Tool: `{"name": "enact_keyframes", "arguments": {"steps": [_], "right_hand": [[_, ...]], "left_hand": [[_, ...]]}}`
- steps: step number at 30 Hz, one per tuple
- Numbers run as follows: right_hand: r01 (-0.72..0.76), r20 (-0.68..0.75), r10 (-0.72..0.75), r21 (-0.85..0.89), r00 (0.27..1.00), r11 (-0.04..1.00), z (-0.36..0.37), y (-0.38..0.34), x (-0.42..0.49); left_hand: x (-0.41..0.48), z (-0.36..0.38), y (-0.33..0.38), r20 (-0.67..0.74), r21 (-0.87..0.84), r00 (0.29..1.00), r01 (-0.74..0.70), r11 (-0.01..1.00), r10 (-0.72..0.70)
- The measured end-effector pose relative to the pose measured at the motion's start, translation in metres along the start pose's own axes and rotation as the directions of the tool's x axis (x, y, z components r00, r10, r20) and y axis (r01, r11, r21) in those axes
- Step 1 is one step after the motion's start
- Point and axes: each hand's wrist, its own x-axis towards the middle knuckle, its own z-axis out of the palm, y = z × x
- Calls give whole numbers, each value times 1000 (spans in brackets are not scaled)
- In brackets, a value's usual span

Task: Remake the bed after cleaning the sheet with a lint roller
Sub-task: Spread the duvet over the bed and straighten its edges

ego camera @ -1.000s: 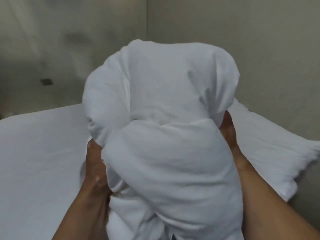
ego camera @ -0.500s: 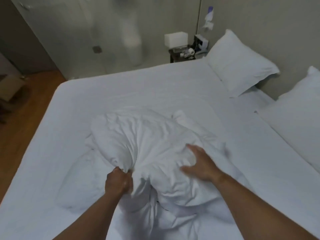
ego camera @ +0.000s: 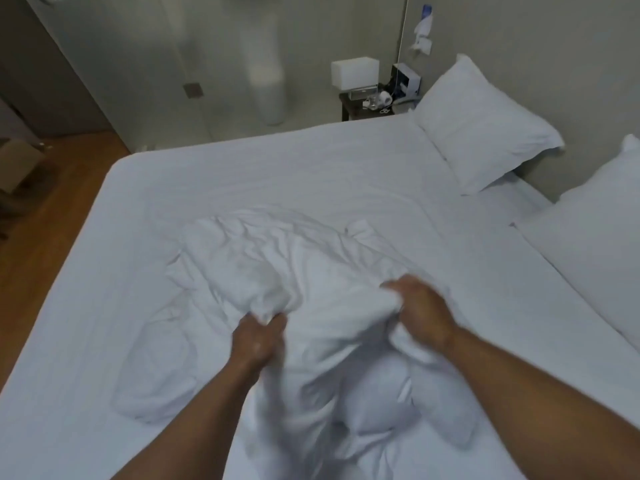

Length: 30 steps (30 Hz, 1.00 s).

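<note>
A crumpled white duvet (ego camera: pixel 273 268) lies bunched in the middle of the bed, on the white fitted sheet (ego camera: pixel 259 168). My left hand (ego camera: pixel 258 341) grips a fold of the duvet near its front edge. My right hand (ego camera: pixel 420 310) grips another bunch of the same fabric further right. Both forearms reach in from the bottom of the view. Two white pillows (ego camera: pixel 481 123) (ego camera: pixel 595 233) lean against the wall on the right. No lint roller is in view.
A dark nightstand (ego camera: pixel 360 105) with a white lamp (ego camera: pixel 355 72) and small items stands beyond the bed's far edge. Wooden floor (ego camera: pixel 38 233) runs along the left side, with a cardboard box (ego camera: pixel 15 164) on it. A frosted glass wall (ego camera: pixel 173 64) lies behind.
The bundled duvet I held up in front of the camera has dropped onto the bed. My right hand went from pressing flat on it to gripping a fold; the left keeps its grip.
</note>
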Motion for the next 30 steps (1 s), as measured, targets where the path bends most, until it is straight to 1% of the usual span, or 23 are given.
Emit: {"name": "enact_keyframes", "arguments": {"steps": [4, 7, 8, 9, 11, 12, 13, 14, 15, 16, 17, 18, 20, 21, 22, 23, 24, 25, 26, 27, 28, 29, 30], "right_hand": [[-36, -346, -20, -155, 938, 987, -107, -10, 45], [-166, -540, 69, -133, 839, 977, -166, -17, 73], [-261, -564, 187, -52, 804, 964, -173, -17, 75], [-395, -548, 371, 80, 749, 915, -174, -17, 71], [-622, -441, 670, 273, 597, 734, -147, -1, 36], [-664, -364, 755, 363, 545, 654, -122, 8, 5], [-649, -248, 795, 469, 554, 599, -91, 16, -32], [-602, -80, 790, 602, 608, 524, -58, 15, -74], [-576, 120, 743, 716, 659, 395, -27, 10, -110], [-588, 288, 661, 756, 693, 288, 2, 3, -140], [-581, 358, 586, 776, 727, 247, 23, -4, -163], [-567, 367, 557, 789, 745, 238, 35, -9, -175], [-498, 310, 544, 834, 780, 239, 38, -4, -184], [-473, 276, 549, 843, 789, 257, 28, 2, -187], [-460, 240, 559, 838, 794, 294, 13, 13, -190], [-449, 206, 557, 825, 805, 344, -2, 28, -194], [-461, 176, 551, 774, 816, 435, -20, 41, -198], [-485, 155, 540, 682, 827, 548, -39, 53, -203], [-508, 147, 528, 568, 837, 647, -56, 66, -206], [-517, 149, 511, 462, 846, 720, -72, 76, -207], [-520, 161, 498, 376, 852, 767, -87, 85, -206], [-513, 176, 482, 295, 858, 806, -100, 92, -206], [-485, 189, 451, 220, 872, 846, -113, 98, -206]], "left_hand": [[0, 38, 85, 120, -249, 976, -147, 957, 181], [-34, 67, 144, 202, -509, 948, -113, 853, 246], [-46, 76, 151, 259, -597, 938, -33, 802, 231], [-57, 83, 152, 316, -658, 928, 65, 750, 197], [-68, 95, 133, 412, -676, 906, 233, 700, 96], [-69, 100, 119, 447, -660, 893, 296, 691, 44], [-67, 105, 103, 471, -636, 882, 352, 687, -15], [-66, 110, 90, 475, -620, 877, 389, 682, -69], [-66, 116, 80, 471, -603, 875, 410, 684, -109], [-68, 124, 72, 486, -567, 864, 425, 706, -131], [-72, 132, 68, 496, -510, 856, 423, 749, -146], [-74, 138, 66, 506, -427, 851, 389, 816, -140], [-76, 140, 72, 557, -158, 826, 211, 965, -89], [-74, 135, 80, 600, 4, 798, 71, 997, -59], [-70, 131, 92, 644, 182, 764, -120, 976, -26], [-66, 126, 104, 652, 372, 758, -357, 857, 33], [-64, 123, 116, 625, 546, 765, -569, 615, 154], [-66, 123, 127, 589, 646, 739, -674, 359, 326], [-73, 129, 136, 581, 647, 641, -737, 194, 501], [-80, 142, 145, 600, 570, 494, -816, 96, 629], [-90, 159, 153, 645, 442, 327, -897, 13, 691], [-100, 182, 161, 714, 302, 186, -952, -57, 675], [-109, 205, 170, 789, 200, 103, -975, -96, 606]]}}
